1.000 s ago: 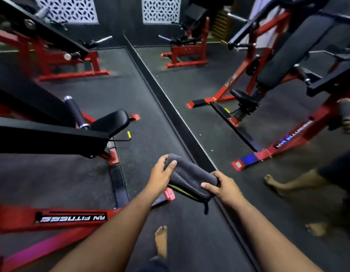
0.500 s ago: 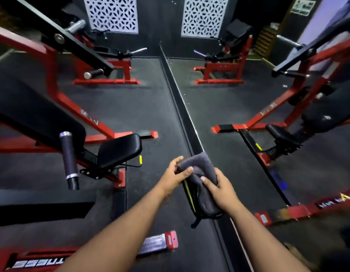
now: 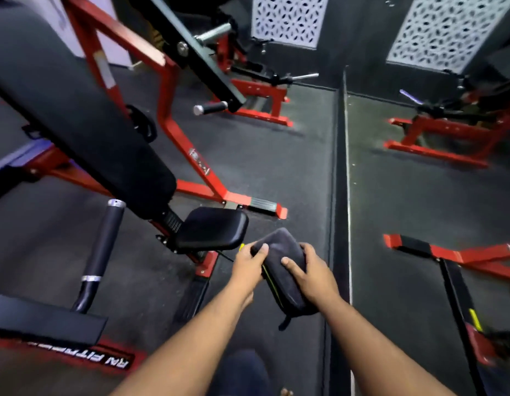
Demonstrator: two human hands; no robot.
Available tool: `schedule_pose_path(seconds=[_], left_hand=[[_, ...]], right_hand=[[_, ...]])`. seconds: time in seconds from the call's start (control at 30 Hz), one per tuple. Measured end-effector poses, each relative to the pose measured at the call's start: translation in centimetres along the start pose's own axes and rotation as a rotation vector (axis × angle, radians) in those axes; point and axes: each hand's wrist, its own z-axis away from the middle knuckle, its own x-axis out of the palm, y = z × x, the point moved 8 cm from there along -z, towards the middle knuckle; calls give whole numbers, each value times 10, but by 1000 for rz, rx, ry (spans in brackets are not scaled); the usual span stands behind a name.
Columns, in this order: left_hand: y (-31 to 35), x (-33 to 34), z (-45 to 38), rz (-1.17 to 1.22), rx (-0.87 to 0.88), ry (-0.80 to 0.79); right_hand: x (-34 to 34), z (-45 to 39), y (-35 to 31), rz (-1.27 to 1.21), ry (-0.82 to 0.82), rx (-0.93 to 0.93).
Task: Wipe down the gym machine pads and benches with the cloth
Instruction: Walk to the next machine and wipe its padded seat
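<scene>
Both my left hand (image 3: pixel 248 265) and right hand (image 3: pixel 316 274) clamp their fingers on the folded dark grey cloth (image 3: pixel 282 270), bunching it ready for the black padded seat (image 3: pixel 212 227).

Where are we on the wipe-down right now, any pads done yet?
No pad shows a sign of having been wiped; that cannot be told from this view. In hand: the left hand and right hand both grip the folded grey cloth, held in the air just right of the black seat pad. Left: that seat, the long back pad above it, and the other machines.
</scene>
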Motion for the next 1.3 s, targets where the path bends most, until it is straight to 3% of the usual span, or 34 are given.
schedule_pose_path(seconds=[0.23,0.53,0.63,0.77,0.87,0.97,1.03,1.2,1.3], left_hand=[[2,-39,-95,293,-133,188],[-32,-104,-274,593,-260,344],[-42,-127,-301,578,-275,411],[-81,-163,-336,342,-288,518],[-127,-187,-363,-22,-327,608],[-158,-199,-390,-482,-403,676],[-182,-199,-409,-657,-499,730],[-213,-201,-444,-721,-647,885],[-214,-200,-449,-808,-643,903]], right_hand=[[65,-115,-42,303,-335,-448],[189,-311,-61,556,-567,-513],[221,-353,-64,627,-606,-510],[263,-409,-50,709,-637,-461],[315,-455,-33,774,-692,-438],[391,-482,-4,986,-839,-514],[438,-492,15,1053,-914,-628],[496,-525,11,985,-1027,-781],[474,-523,16,953,-1106,-796]])
